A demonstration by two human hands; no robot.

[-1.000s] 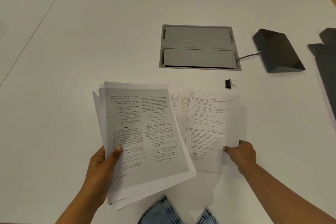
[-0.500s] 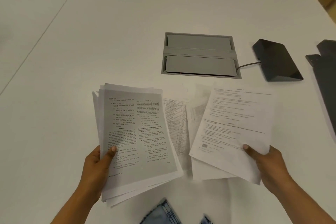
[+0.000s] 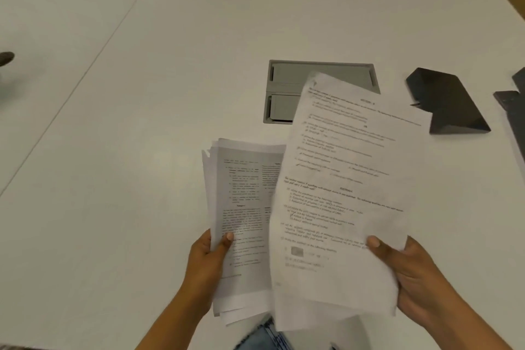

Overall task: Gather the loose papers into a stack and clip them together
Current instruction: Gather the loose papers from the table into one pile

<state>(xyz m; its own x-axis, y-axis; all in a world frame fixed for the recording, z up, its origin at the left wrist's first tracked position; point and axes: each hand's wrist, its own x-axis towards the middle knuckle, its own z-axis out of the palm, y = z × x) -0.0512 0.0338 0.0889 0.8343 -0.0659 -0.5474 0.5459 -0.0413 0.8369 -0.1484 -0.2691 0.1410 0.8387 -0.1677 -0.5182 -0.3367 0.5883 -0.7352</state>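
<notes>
Left hand (image 3: 206,261) clamped on the stack (image 3: 241,221), thumb pressed on the printed top page near its lower left, fingers hidden behind. Held above the table (image 3: 142,122), slightly fanned, several page edges showing along the left side and bottom. Top page printed in two columns, text too blurred to read.

Right hand (image 3: 409,273) gripping the sheets (image 3: 343,193) at their lower right edge, thumb on top, fingers curled behind. Lifted off the table and tilted, top corner leaning away to the right. More than one page visible at the bottom edge, exact count unclear. Left edge overlapping the right part of the stack, lying in front of it from this view; touching or not, cannot tell.

Behind the sheets, a grey hatch (image 3: 287,85) set flush in the table, its right and near portions covered by the lifted pages. To the right, a black wedge (image 3: 446,105) resting on the table, well apart from both hands. Further right, at the picture's edge, part of a dark object (image 3: 514,111), cut off. No clip in view.

At the bottom centre, a strip of denim (image 3: 261,338) below the table edge, between the two forearms. Far side of the table bordered by dark and blue panels.
</notes>
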